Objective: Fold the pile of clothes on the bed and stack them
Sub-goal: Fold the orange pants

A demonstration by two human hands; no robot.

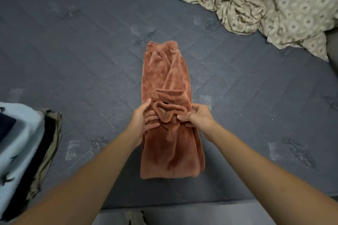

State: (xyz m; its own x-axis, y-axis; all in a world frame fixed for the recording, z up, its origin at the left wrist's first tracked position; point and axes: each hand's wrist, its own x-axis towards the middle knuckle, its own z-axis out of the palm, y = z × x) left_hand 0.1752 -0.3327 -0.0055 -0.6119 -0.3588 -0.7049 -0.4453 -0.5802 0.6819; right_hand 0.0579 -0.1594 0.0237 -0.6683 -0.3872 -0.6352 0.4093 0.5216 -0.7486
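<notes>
From the head view, a long rust-brown fleece pair of trousers (167, 82) lies on the dark grey quilted bedspread (73, 42), its long axis running straight away from the person, waistband at the far end; the left hand (144, 117) and right hand (197, 117) each pinch a side of the bunched cuffs at mid-length, equally near; the unfolded length lies ahead of both grips, so the next fold probably carries forward; a folded stack of pale blue and dark clothes (22, 133) waits left; a crumpled beige patterned sheet (265, 2) lies far right.
</notes>
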